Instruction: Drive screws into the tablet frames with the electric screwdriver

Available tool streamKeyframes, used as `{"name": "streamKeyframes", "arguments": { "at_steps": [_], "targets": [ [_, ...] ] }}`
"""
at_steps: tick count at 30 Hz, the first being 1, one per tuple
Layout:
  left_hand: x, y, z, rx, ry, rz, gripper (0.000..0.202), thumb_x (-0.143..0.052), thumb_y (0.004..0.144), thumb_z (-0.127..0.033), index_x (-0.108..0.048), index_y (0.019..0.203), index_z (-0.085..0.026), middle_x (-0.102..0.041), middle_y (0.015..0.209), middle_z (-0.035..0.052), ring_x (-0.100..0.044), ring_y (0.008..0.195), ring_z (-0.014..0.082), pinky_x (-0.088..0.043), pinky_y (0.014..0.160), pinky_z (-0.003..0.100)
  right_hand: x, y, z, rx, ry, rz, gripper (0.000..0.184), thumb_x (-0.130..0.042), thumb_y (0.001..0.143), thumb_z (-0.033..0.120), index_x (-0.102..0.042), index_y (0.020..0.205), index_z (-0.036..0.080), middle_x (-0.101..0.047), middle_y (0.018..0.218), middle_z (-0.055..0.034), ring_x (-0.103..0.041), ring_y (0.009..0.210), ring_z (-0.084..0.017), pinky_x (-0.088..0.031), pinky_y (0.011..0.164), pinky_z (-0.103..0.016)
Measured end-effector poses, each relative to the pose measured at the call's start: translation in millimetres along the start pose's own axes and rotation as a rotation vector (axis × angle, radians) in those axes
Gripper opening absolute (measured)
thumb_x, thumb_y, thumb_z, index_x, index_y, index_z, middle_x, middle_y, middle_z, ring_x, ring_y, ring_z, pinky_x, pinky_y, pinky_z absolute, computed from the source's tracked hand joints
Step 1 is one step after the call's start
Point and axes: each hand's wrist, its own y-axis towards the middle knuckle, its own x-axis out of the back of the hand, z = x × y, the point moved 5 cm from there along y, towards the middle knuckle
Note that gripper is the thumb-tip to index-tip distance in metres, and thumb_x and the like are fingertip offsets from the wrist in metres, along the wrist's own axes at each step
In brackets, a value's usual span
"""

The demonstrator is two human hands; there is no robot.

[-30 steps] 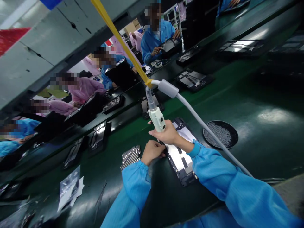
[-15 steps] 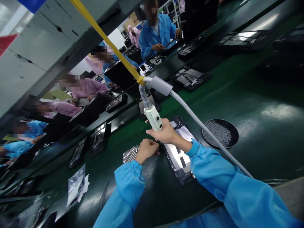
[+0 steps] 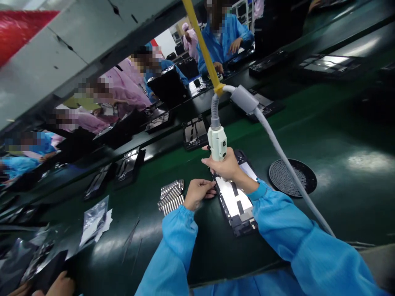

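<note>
Here the worktop (image 3: 308,123) is a long, dark green belt with a dull sheen, and light pools on it in soft patches. It runs away through a crowded hall where people in blue and pink coats sit along a parallel line; more black panels lie spaced out on the belt.

My right hand (image 3: 227,166) is closed around the driver (image 3: 217,144), a white, boxy plastic tool standing upright over the top end of the panel (image 3: 236,201). A ribbed grey hose rises from the driver to a flat yellow strap (image 3: 202,45), and a smooth grey cable (image 3: 290,168) sweeps down past my right sleeve.

The panel is a flat black rectangle with shiny silver plates, lying on the worktop between my hands. My left hand (image 3: 197,193) is loosely curled, fingertips at the panel's left edge; I cannot tell whether it pinches anything.

Just left of it lies a stack of ridged metal strips (image 3: 171,196). To the right sits a round black tray (image 3: 293,177) with a finely speckled face. A crinkled clear bag (image 3: 94,220) lies further left.
</note>
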Motion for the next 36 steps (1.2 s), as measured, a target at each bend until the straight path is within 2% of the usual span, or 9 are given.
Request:
{"name": "streamKeyframes", "arguments": {
  "at_steps": [4, 12, 27, 36],
  "targets": [
    [0.8, -0.8, -0.7, 0.017, -0.039, 0.007, 0.02, -0.081, 0.066, -0.023, -0.066, 0.066, -0.009, -0.064, 0.054, 0.002, -0.062, 0.048, 0.0087, -0.052, 0.047, 0.016, 2.1, -0.1, 3.4, 0.008, -0.002, -0.01, 0.027, -0.071, 0.065, 0.026, -0.065, 0.089, 0.014, -0.05, 0.04, 0.0079, -0.05, 0.036, -0.012, -0.046, 0.046, -0.028],
    [0.5, 1.4, 0.6, 0.054, -0.049, 0.022, 0.014, -0.079, 0.069, -0.016, -0.067, 0.065, -0.008, -0.066, 0.054, 0.0038, -0.063, 0.049, 0.0095, -0.053, 0.049, 0.016, 4.2, 0.0, 7.8, 0.021, -0.016, -0.03, 0.03, -0.07, 0.065, 0.026, -0.066, 0.092, 0.012, -0.053, 0.041, 0.0073, -0.051, 0.037, -0.012, -0.045, 0.046, -0.027],
    [-0.8, 1.8, 0.7, 0.072, -0.067, 0.027, 0.016, -0.078, 0.069, -0.016, -0.065, 0.062, -0.008, -0.066, 0.053, 0.0043, -0.062, 0.046, 0.0089, -0.052, 0.048, 0.016, 3.9, -0.6, 8.2, 0.008, -0.016, -0.027, 0.029, -0.071, 0.064, 0.025, -0.066, 0.089, 0.013, -0.053, 0.04, 0.0077, -0.048, 0.035, -0.01, -0.044, 0.043, -0.026],
    [0.8, 3.5, 4.0, 0.104, -0.097, 0.07, 0.015, -0.078, 0.07, -0.015, -0.066, 0.065, -0.007, -0.067, 0.056, 0.0061, -0.063, 0.048, 0.0095, -0.053, 0.049, 0.016, 6.1, 0.6, 6.2, 0.016, -0.001, -0.043, 0.027, -0.071, 0.064, 0.022, -0.065, 0.089, 0.014, -0.054, 0.041, 0.0081, -0.049, 0.036, -0.01, -0.043, 0.043, -0.025]
  ]
}}
